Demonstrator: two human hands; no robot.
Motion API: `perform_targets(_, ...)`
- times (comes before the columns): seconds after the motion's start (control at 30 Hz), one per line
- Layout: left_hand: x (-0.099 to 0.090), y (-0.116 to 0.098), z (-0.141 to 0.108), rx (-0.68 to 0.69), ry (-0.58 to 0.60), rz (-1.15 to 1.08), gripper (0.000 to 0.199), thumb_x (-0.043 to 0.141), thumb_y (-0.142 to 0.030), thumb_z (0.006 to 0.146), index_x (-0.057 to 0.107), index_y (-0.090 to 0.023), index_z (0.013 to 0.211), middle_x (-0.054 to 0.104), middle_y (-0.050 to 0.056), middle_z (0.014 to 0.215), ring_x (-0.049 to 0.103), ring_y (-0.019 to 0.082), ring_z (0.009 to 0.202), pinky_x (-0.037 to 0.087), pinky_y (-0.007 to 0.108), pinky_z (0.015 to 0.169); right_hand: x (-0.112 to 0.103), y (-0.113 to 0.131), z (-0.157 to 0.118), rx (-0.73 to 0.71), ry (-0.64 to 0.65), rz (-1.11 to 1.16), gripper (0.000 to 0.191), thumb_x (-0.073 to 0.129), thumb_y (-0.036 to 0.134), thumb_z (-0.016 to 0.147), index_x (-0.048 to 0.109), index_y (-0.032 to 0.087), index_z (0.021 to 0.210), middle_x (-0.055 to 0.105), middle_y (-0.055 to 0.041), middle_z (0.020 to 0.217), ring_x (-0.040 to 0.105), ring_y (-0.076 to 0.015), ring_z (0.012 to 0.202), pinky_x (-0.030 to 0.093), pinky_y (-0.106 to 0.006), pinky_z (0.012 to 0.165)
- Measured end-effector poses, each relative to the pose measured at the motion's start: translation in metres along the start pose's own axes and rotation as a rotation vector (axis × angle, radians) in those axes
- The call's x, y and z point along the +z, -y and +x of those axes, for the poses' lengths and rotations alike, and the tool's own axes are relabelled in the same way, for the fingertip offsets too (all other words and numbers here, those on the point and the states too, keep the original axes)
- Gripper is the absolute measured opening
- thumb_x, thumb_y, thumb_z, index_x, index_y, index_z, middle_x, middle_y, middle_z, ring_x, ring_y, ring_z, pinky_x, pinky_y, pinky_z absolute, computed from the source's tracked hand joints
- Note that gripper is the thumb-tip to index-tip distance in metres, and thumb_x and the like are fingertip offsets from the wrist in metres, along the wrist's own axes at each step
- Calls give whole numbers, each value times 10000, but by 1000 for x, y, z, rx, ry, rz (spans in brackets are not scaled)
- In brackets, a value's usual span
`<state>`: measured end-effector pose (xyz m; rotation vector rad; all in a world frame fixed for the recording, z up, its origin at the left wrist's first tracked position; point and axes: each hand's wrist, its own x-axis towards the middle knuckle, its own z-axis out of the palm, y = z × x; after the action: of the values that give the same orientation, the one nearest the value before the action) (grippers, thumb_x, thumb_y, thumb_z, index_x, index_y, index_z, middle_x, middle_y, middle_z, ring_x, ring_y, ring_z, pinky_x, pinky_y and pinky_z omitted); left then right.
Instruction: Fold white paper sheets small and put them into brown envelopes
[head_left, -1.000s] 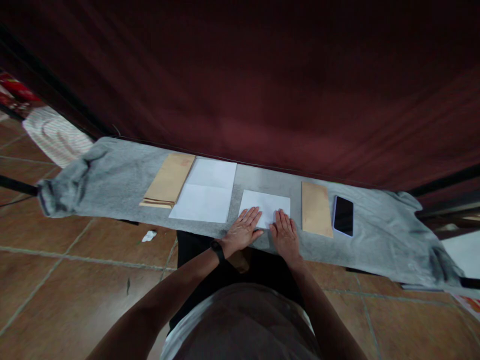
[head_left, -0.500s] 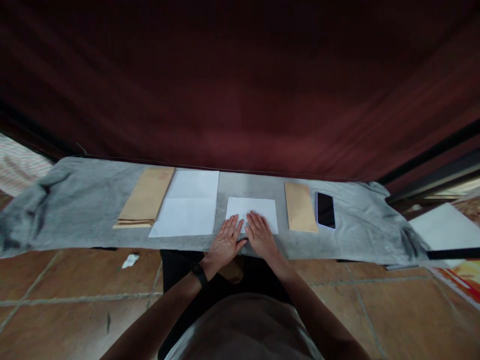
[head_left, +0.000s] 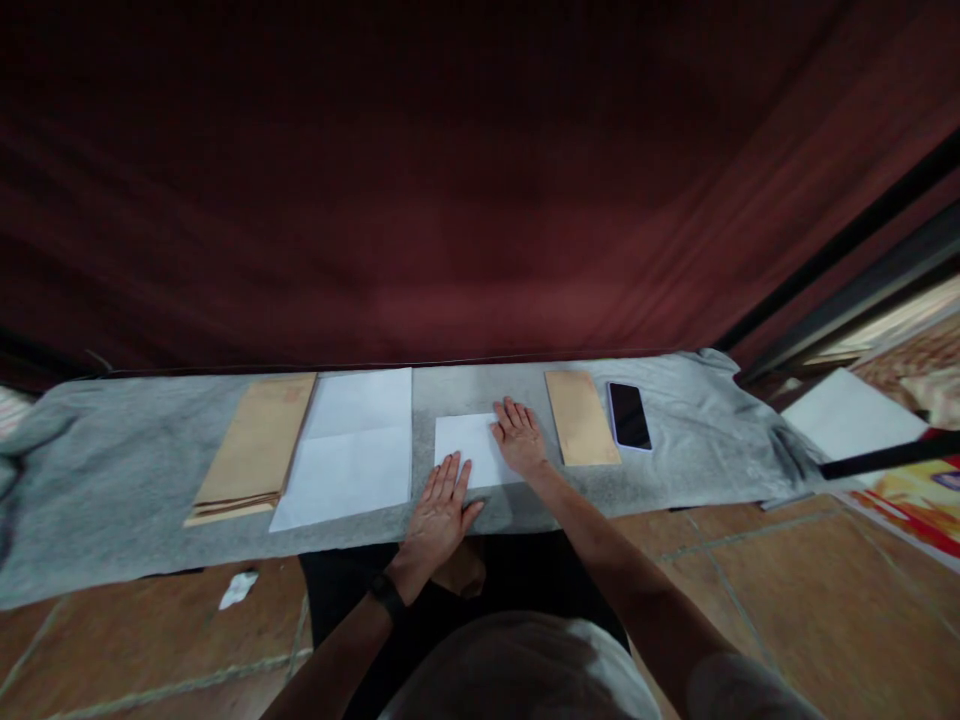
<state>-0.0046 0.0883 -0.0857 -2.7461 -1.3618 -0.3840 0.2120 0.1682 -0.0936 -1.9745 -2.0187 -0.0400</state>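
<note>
A small white paper [head_left: 472,440] lies flat on the grey cloth in front of me. My left hand [head_left: 439,510], with a dark band at the wrist, rests with fingers spread on its near left corner. On the paper's right side lies my right hand [head_left: 520,437], palm down, fingers stretched out. Larger white sheets [head_left: 352,450] with a crosswise crease are to the left, beside a stack of brown envelopes [head_left: 251,445]. To the right of my right hand is a single brown envelope [head_left: 582,418].
A phone [head_left: 630,416] with a dark screen lies right of the single envelope. The grey cloth [head_left: 690,430] covers a long narrow surface, and a dark red curtain [head_left: 465,200] hangs behind it. A crumpled white scrap [head_left: 238,590] is on the tiled floor.
My hands have moved apart: the right one up to the paper's far right part, the left one to its near left corner. The view has tilted and shifted.
</note>
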Motion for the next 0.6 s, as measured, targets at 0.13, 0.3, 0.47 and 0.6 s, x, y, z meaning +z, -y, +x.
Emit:
perform_targets(0.13,1,0,0,0,-13,-5,670,393,-489,1023,323,-102,1566,353,206,1609,286,307,1516,354,510,1213,-7,-14,-8,124,-75,10,518,378,320,1037,484,76,1482,510,-193,1513,488,-303,1377,348,-479,1136)
perform_targets(0.3,2,0,0,-8,-29,-18,671,388,-498,1022,316,-125,1575,363,184,1610,296,301,1515,353,504,1216,-22,-21,-43,254,-81,26,524,467,279,976,505,60,1450,622,-226,1361,585,-334,1210,434,-460,1027)
perform_targets(0.47,5,1,-1,-5,-41,-4,665,388,-491,1024,320,-125,1575,378,186,1601,312,306,1507,369,509,1202,-34,-12,-54,411,-3,161,485,539,278,932,574,22,1343,650,-255,1211,609,-344,1129,466,-428,984)
perform_targets(0.6,5,1,-1,-7,-25,13,662,386,-483,1027,334,-105,1568,357,190,1607,301,300,1512,353,498,1211,-42,-10,-47,562,37,421,331,593,241,880,653,74,1159,680,-215,1124,628,-313,1099,472,-385,961)
